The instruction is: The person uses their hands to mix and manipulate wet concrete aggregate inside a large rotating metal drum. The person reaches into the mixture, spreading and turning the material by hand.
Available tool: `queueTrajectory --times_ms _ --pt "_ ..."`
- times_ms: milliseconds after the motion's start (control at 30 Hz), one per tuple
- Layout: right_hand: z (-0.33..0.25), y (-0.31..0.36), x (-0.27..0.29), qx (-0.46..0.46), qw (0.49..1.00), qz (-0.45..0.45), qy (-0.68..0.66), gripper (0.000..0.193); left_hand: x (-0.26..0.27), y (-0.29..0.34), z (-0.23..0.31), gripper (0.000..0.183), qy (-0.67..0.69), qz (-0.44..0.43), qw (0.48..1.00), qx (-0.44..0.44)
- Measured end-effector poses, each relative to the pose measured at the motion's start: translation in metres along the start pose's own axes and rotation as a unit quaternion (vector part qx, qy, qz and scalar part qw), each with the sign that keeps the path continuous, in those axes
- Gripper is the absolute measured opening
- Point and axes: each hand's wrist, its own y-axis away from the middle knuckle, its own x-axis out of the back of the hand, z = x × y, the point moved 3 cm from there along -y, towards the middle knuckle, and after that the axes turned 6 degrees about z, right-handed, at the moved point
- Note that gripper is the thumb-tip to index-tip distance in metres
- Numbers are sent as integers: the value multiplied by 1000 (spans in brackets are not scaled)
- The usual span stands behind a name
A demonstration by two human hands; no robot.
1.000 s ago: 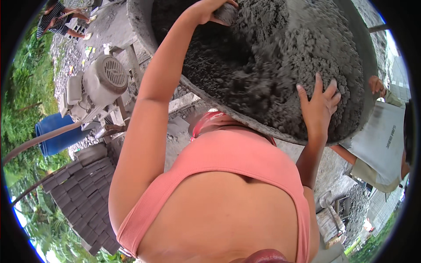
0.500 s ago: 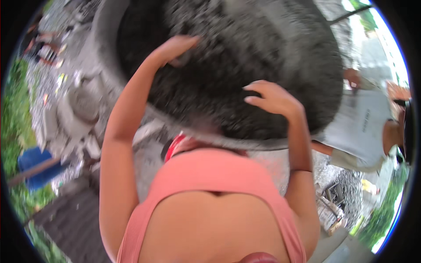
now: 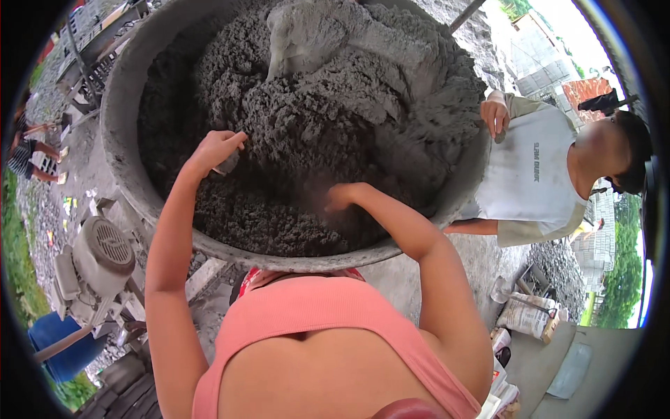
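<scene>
In front of me is a large round metal mixing tub point(image 3: 120, 150) holding dark, crumbly grey mortar mix point(image 3: 269, 220), with a paler, smoother mound point(image 3: 314, 35) on its far side. Over the left part of the mix, my left hand point(image 3: 215, 149) is closed on a small grey lump point(image 3: 228, 163), its kind unclear. My right hand point(image 3: 342, 196) reaches down at the middle, touching or just above the mix. Motion smears its fingers, so I cannot tell what is in them.
At the right rim stands a person in a pale shirt point(image 3: 520, 164), one hand point(image 3: 495, 115) by the tub holding something small and grey. A dusty motor point(image 3: 105, 246) and a blue container point(image 3: 63, 346) are at left; a sack point(image 3: 527, 315) lies at right. Another person point(image 3: 31, 150) is far left.
My left hand has moved left and nearer me. My right hand has shifted left and down toward the mix. The view has shifted, and the other person's hand now shows at the rim.
</scene>
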Motion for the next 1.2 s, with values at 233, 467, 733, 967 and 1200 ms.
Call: queueTrajectory --times_ms 233,467,733,967,1200 --pt "-34 16 60 17 987 148 -68 41 7 0 -18 41 -201 14 976 -88" --pt "2 38 78 -61 989 136 -17 48 2 -7 -24 36 -180 -5 969 -171" --pt "50 84 105 -112 956 248 -113 49 0 -14 -29 40 -220 10 964 -152" --pt "97 92 91 -199 946 228 -116 55 5 -15 -27 41 -229 0 961 -152" --pt "134 92 67 -242 930 229 -155 52 3 -13 -29 42 -190 26 961 -200"
